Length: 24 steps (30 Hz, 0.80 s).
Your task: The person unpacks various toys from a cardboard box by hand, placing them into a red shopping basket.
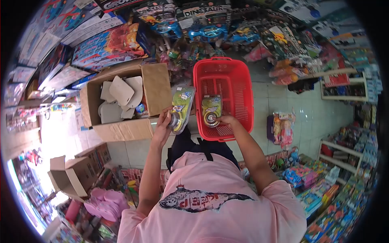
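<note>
My left hand [163, 121] grips the lower edge of a green and yellow blister-packed toy [181, 106], which is held upright between the cardboard box and the red basket [250, 97]. A round metallic-looking part shows in its clear bubble. My right hand [227, 120] reaches over the basket's near side, its fingers closed at the edge of a second, similar green pack [212, 106]. That pack is inside the basket, with its round part near my fingertips. Apart from it, only the basket's slotted floor and walls show there.
An open cardboard box [158, 89] with pale flat pieces [121, 91] stands left of the basket. Dinosaur toy packs [204, 20] hang ahead. Packed dolls [282, 128] lie on the floor at right. Pink items [106, 204] and another open box [77, 178] are behind left.
</note>
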{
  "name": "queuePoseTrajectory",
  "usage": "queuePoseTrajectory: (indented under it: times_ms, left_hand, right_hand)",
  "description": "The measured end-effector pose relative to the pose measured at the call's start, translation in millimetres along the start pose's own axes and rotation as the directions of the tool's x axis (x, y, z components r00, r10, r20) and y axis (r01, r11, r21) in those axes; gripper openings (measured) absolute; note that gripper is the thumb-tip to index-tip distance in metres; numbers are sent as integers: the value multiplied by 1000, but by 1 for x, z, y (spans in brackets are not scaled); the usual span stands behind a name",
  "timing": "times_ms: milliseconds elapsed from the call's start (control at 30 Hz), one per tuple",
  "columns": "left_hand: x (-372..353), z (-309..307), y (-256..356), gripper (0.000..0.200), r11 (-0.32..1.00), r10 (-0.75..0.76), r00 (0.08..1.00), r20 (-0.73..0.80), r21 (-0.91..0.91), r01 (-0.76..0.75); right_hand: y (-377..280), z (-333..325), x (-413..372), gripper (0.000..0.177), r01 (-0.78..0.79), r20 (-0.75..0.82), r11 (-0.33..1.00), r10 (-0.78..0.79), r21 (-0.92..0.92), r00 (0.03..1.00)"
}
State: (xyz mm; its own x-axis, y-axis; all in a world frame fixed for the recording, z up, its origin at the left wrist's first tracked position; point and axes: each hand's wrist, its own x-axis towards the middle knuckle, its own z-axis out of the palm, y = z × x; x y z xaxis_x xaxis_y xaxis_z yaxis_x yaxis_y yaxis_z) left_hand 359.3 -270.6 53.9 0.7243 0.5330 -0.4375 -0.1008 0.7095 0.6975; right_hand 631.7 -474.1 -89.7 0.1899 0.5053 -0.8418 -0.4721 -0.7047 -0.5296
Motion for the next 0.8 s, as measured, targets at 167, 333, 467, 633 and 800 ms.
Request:
queuePoseTrajectory:
  times_ms: [167,333,467,633,800]
  left_hand:
    - [-22,14,-29,44,989,145,973,-178,32,-142]
    - [-19,39,-54,40,964,233,920,-316,203,-174]
    - [-7,71,-59,39,907,297,907,-298,384,-171]
    - [23,121,-73,40,895,280,948,-154,399,-199]
    - [84,134,-133,42,800,310,942,-128,570,-186]
  right_hand:
    - [29,-1,44,62,-80,126,995,88,-67,988]
    - [-26,-2,22,82,-121,66,689,238,-715,969]
    - [1,-21,64,68,373,340,91,-260,-923,904]
    - [-41,-34,15,60,315,198,846,-252,-431,947]
    - [-72,-34,-47,63,340,-56,841,-350,422,935]
